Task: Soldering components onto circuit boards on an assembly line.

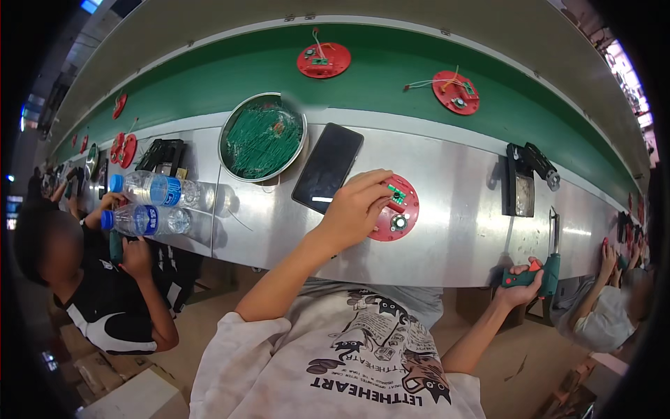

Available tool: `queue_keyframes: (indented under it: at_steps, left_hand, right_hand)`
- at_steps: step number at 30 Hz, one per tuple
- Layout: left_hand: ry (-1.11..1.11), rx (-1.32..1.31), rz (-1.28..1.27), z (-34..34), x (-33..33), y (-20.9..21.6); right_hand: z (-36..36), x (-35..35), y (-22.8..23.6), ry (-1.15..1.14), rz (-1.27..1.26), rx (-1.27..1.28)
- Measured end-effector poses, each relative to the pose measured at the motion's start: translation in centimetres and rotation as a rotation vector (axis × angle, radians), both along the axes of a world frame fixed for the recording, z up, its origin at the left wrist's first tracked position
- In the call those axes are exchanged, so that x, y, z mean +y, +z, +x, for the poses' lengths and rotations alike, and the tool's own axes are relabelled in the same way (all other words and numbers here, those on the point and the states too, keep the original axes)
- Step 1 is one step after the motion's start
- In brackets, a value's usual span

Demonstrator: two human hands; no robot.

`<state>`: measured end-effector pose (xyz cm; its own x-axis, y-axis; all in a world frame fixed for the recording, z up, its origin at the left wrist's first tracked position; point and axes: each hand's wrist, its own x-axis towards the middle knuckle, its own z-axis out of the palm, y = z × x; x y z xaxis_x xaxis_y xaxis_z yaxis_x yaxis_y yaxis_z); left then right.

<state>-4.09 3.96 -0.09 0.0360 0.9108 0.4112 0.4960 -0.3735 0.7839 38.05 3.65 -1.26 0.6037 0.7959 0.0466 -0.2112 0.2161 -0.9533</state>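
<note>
A round red disc [410, 222] with a small green circuit board [398, 196] and a round black-and-silver part [398, 223] lies on the metal bench in front of me. Bent over its left side, my left hand [359, 209] grips the disc, its fingertips at the edge of the board. Out to the right, past the bench's front edge, my right hand [522, 288] is wrapped round the green handle of a soldering gun [551, 274]. The gun's metal tip points up, away from the disc.
A dark phone [328, 167] and a metal bowl of green wires [262, 138] lie left of the disc. Two plastic bottles [155, 189] rest farther left. A black stand [518, 183] is at right. Red discs [324, 61] sit on the green strip. People work on both sides.
</note>
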Motion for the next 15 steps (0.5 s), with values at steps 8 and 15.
queue_keyframes:
  at_steps: [8, 15]
  left_hand:
    - [-0.424, -0.052, -0.213, -0.8, 0.7, 2.1]
    - [0.106, 0.006, 0.141, -8.2, 0.3, 5.9]
  right_hand:
    - [2.3, -0.5, -0.8, 0.006, 0.004, 0.026]
    - [-1.5, 0.3, 1.2, -0.069, -0.006, -0.062]
